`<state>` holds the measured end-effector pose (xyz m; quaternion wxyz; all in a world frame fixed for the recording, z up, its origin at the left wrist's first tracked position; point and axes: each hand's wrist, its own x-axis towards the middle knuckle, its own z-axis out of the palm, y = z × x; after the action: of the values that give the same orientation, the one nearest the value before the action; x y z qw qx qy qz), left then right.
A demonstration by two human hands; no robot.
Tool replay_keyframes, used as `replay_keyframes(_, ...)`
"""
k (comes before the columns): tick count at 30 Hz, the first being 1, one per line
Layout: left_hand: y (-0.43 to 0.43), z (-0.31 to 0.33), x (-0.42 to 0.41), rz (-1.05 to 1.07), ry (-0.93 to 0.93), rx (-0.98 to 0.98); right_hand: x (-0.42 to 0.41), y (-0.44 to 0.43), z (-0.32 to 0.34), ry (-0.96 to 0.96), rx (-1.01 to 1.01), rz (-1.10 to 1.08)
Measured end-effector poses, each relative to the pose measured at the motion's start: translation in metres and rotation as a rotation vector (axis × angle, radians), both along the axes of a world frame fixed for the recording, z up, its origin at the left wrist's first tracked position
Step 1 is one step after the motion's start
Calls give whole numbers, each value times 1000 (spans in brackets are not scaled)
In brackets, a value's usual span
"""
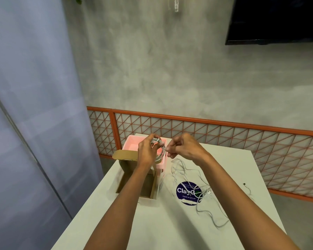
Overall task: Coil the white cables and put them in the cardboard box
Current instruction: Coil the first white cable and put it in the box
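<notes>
Cables (204, 201) are strewn right of the open box (126, 165); above it a coil (160, 153) is gripped by the left hand (146, 152), its end pinched by the right hand (184, 150).

White cables (188, 175) cross a white worktop (170, 228) with a dark blue round sticker (185, 193); the tub (134, 141) looks pink.

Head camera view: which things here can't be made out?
All in the head view:
- Brown cardboard box floor: crossed by the left forearm.
- Coiled white cable: loop count covered by the left hand.
- Round blue sticker: small print blurred, crossed by loose white cables.
- Small black object at right: too small to identify.
</notes>
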<state>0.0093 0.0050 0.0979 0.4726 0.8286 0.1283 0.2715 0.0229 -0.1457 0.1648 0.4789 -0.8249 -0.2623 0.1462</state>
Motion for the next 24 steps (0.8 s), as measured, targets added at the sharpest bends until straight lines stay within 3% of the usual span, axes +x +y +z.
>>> replay_keyframes(12, 9, 6, 1, -90, -12, -138, 12, -24, -1, 154, 156, 5)
replay_keyframes(16, 8, 5, 0, -123, 12, -191, 21, -28, -12, 112, 108, -75)
replay_keyframes(19, 5, 11, -3, -194, 8, -355, 31, -30, -21, 65, 60, -133)
replay_keyframes(24, 1, 19, -9, -303, 53, -532, 45, -29, -38, -134, -64, -310)
